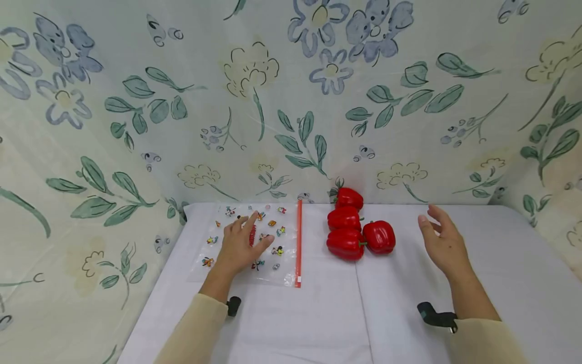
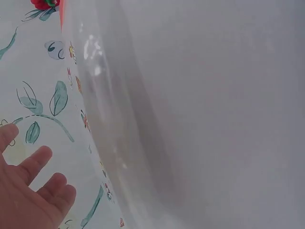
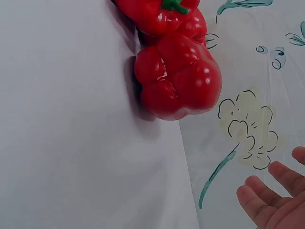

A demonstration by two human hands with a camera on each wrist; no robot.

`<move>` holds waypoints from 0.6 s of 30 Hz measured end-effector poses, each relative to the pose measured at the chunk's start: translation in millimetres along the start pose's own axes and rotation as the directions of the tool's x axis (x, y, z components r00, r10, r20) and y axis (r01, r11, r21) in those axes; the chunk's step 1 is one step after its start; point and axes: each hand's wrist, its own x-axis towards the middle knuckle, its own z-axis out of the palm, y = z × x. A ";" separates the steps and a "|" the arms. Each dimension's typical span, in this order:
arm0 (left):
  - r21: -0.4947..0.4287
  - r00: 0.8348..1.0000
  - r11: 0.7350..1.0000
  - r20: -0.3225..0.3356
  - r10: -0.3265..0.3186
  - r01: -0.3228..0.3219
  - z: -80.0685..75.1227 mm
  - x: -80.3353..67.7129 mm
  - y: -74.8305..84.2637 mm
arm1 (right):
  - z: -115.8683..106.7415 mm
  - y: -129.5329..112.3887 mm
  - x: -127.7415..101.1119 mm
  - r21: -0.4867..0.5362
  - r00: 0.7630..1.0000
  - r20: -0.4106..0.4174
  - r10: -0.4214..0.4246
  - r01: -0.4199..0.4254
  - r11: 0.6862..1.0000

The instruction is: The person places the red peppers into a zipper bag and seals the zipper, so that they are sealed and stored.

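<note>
Lying flat under the left hand (image 1: 240,242), a clear zip bag (image 1: 282,273) printed with small coloured figures sits on the white table (image 1: 318,323), its red zip strip (image 1: 298,242) running along the edge to the right of that hand's fingers. The palm and spread fingers press down on the bag's middle and hide part of the print; what the figures are is too small to tell. In the left wrist view the bag shows only as a glossy blur, with fingertips at the lower left corner.

Four red peppers (image 1: 355,227) lie in a tight cluster between the two hands, touching one another, closer to the right hand (image 1: 443,242) than to the left. The hindmost pepper rests against the flowered cloth backdrop (image 1: 291,101). The right wrist view cuts off all but two peppers at the top.

Raised off the table just right of the peppers, the right hand is loosely spread, palm turned toward them, holding nothing. Both forearms wear cream sleeves (image 1: 200,328).
</note>
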 end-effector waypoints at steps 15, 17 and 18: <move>-0.132 0.998 0.991 -0.064 -0.025 0.016 32.0 -5.0 31.1 | 29.5 -4.8 -7.5 0.199 0.991 0.013 0.135 -0.135 0.971; -0.143 0.999 0.990 -0.050 -0.020 0.012 35.3 -5.6 37.8 | 35.7 -5.2 -8.9 0.218 0.987 0.018 0.157 -0.157 0.963; -0.146 0.999 0.989 -0.042 -0.021 0.015 36.6 -6.0 40.8 | 38.2 -5.3 -9.6 0.224 0.987 0.021 0.160 -0.160 0.961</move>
